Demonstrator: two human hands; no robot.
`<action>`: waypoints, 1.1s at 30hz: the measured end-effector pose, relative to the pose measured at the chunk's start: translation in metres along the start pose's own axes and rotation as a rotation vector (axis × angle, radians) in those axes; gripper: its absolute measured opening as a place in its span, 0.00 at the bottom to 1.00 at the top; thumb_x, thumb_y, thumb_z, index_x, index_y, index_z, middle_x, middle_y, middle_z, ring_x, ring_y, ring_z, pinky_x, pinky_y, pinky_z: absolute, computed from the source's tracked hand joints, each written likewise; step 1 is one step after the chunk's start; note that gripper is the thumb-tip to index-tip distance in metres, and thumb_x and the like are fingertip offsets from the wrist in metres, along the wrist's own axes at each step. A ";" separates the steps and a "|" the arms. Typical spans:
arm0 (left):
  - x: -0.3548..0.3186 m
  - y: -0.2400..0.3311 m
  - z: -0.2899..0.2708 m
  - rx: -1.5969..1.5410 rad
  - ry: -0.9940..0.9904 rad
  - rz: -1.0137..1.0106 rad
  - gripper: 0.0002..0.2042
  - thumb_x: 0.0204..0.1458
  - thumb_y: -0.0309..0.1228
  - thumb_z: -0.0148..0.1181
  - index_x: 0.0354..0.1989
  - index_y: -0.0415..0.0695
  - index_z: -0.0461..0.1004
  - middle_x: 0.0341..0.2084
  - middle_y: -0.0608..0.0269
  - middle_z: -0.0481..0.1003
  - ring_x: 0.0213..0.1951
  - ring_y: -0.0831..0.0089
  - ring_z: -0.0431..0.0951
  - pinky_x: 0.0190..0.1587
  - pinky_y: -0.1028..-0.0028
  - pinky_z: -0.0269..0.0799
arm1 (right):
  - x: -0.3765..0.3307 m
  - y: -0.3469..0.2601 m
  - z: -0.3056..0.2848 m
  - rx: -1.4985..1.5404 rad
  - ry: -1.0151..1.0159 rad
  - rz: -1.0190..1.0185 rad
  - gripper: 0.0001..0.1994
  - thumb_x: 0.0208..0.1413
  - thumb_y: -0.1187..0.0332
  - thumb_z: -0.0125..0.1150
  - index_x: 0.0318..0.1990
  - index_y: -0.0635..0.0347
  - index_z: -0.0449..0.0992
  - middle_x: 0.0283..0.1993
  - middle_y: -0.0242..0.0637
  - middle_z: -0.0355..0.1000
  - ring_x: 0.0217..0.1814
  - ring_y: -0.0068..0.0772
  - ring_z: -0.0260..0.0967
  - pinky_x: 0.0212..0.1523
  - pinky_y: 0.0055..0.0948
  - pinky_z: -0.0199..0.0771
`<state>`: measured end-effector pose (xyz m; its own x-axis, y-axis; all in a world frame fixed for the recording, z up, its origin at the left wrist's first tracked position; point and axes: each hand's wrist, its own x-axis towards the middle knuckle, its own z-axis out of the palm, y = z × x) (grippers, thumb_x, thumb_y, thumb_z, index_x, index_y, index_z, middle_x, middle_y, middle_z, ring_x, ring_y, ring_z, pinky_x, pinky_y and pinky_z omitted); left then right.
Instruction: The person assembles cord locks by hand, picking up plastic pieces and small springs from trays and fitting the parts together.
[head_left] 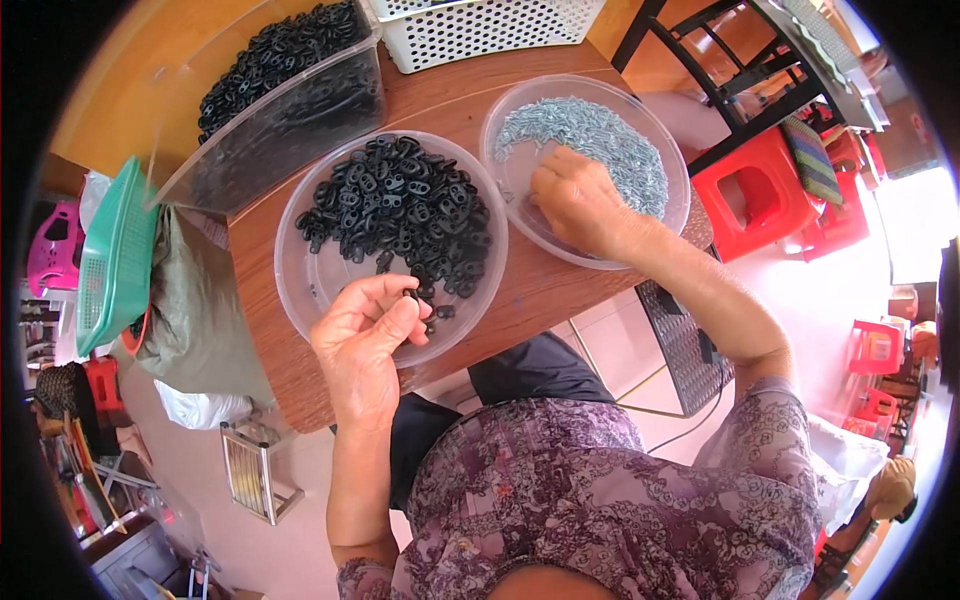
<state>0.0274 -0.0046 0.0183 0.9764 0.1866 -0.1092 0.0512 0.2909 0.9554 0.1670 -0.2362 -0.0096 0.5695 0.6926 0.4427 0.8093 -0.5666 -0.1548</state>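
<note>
Small black plastic piece [411, 294] pinched over clear bowl [300, 290].

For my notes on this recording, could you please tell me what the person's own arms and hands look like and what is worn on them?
Both forearms are bare, as are the left hand and right hand: no gloves, and no rings, watch or bracelet that I can make out. The short sleeves belong to a loose purple and grey top with a small floral pattern.

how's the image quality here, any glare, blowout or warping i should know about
Head view: strong fisheye warp, so the wooden table edge curves and the corners are black. Daylight blows out the floor at the right edge. Soft glare sits on the clear bowl of black parts. The left hand and right hand are sharp and evenly lit.
</note>
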 end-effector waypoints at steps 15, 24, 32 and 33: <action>-0.006 0.001 0.002 -0.009 0.056 0.041 0.10 0.45 0.20 0.60 0.38 0.33 0.73 0.24 0.59 0.75 0.21 0.79 0.71 0.25 0.82 0.68 | 0.022 -0.078 -0.025 0.711 0.013 0.279 0.04 0.46 0.78 0.57 0.32 0.63 0.73 0.29 0.32 0.67 0.30 0.22 0.64 0.31 0.21 0.64; -0.014 0.009 0.004 0.255 0.083 0.202 0.07 0.44 0.16 0.57 0.32 0.36 0.71 0.25 0.70 0.72 0.26 0.87 0.68 0.28 0.86 0.65 | 0.033 -0.118 -0.006 0.918 0.041 0.241 0.05 0.47 0.79 0.56 0.33 0.64 0.75 0.28 0.32 0.65 0.30 0.22 0.62 0.31 0.21 0.63; -0.010 0.004 0.005 -0.021 0.180 0.176 0.07 0.44 0.19 0.61 0.32 0.36 0.72 0.24 0.67 0.72 0.24 0.84 0.70 0.27 0.85 0.66 | 0.027 -0.133 -0.004 1.000 0.091 0.384 0.05 0.47 0.79 0.58 0.33 0.66 0.75 0.29 0.33 0.68 0.31 0.19 0.64 0.31 0.19 0.64; -0.010 0.001 0.006 -0.022 0.180 0.176 0.07 0.44 0.19 0.61 0.32 0.36 0.72 0.24 0.67 0.72 0.24 0.84 0.70 0.27 0.85 0.66 | 0.027 -0.136 -0.002 1.003 0.110 0.413 0.05 0.47 0.79 0.58 0.33 0.66 0.74 0.30 0.33 0.69 0.31 0.19 0.64 0.32 0.19 0.64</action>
<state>0.0185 -0.0117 0.0225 0.9165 0.4000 0.0096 -0.1229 0.2586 0.9581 0.0722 -0.1417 0.0252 0.8486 0.4607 0.2600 0.3360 -0.0900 -0.9375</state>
